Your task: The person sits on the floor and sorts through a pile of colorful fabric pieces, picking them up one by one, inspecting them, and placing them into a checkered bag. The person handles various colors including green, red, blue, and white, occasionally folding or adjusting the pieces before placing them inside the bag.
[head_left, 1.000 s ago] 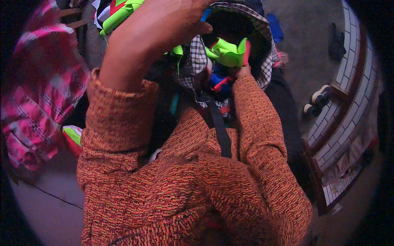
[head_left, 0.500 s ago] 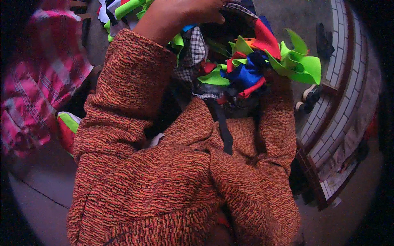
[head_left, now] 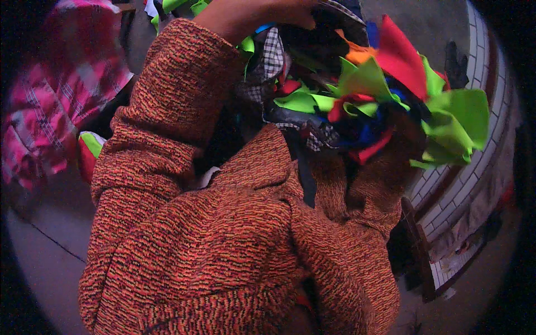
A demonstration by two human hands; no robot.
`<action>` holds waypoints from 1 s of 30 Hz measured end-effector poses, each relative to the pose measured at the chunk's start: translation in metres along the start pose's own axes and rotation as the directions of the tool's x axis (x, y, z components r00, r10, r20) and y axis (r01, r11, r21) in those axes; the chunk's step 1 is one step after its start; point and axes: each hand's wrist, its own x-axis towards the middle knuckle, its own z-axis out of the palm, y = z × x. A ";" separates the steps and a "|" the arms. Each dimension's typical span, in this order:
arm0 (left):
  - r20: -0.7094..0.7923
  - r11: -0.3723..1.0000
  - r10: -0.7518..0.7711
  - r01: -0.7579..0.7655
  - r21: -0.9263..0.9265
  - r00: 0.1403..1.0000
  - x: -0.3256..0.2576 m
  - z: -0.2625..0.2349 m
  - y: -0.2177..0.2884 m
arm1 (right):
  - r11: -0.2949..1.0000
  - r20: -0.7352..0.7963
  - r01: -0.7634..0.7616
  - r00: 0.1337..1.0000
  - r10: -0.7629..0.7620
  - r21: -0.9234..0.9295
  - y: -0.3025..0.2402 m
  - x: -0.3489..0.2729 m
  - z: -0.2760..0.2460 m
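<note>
My left hand [head_left: 257, 17] reaches in at the top edge, over a dark opening with a black-and-white checked cloth edge [head_left: 346, 10]. Its thumb side shows; the other fingers are cut off or hidden. On the right, a bunch of fabric scraps [head_left: 365, 81] in lime green, red, orange and blue rests over my right hand, which is lost in shadow beneath it. The right sleeve [head_left: 371, 190] leads up into this bunch. Checked cloth [head_left: 272, 56] and a green scrap [head_left: 298, 102] lie between the two arms.
Pink plaid cloth [head_left: 61, 95] hangs at the left, with a red, green and white scrap [head_left: 91, 151] below it. More green and white pieces [head_left: 167, 6] lie at the top left. A white-tiled step [head_left: 474, 123] curves along the right, beside a dark object [head_left: 456, 61].
The bunch of scraps has swung right and lower with my right arm, and its red and green pieces spread wider. My left hand has shifted slightly up and right.
</note>
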 end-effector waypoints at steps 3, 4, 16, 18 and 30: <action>-0.148 0.992 0.040 -0.022 0.123 0.988 -0.009 0.001 0.002 | 0.998 0.023 -0.050 0.999 0.050 0.040 0.001 -0.008 -0.022; -0.105 0.993 0.006 0.006 0.118 0.994 -0.010 -0.001 0.003 | 0.996 0.034 -0.069 0.997 0.067 0.053 0.003 -0.009 -0.029; 0.014 0.992 -0.082 0.080 0.102 0.997 0.003 -0.005 0.009 | 0.961 0.220 -0.220 0.959 0.181 0.168 0.004 -0.005 0.008; 0.025 0.996 -0.078 0.078 0.036 0.997 0.000 -0.011 0.011 | 0.956 0.285 -0.225 0.944 0.166 0.187 0.004 0.003 0.036; 0.003 0.998 -0.054 0.054 0.043 0.999 0.013 0.014 0.007 | 0.928 0.434 -0.227 0.897 0.081 0.296 -0.023 0.030 0.099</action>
